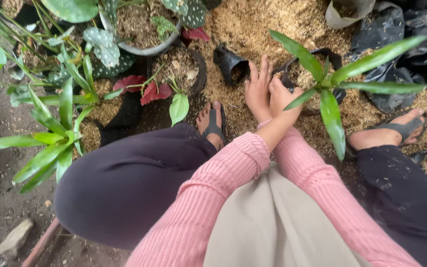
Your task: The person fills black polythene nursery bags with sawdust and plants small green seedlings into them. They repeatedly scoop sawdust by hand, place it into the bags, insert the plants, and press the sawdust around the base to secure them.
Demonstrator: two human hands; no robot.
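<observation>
Husk: spread across the upper centre of the frame as potting mix.
Pots: grouped at upper left, spotted and red leaves rising from them.
Bags: black ones heaped at upper right, one lying open beside the hands.
Seedling: stood upright in a husk-filled bag at centre right.
Left hand: crossed over the right wrist, pressed on the husk at the stem's base, apparently to firm it; nothing gripped.
Right hand: laid flat, fingers spread, on the husk just left; empty.
</observation>
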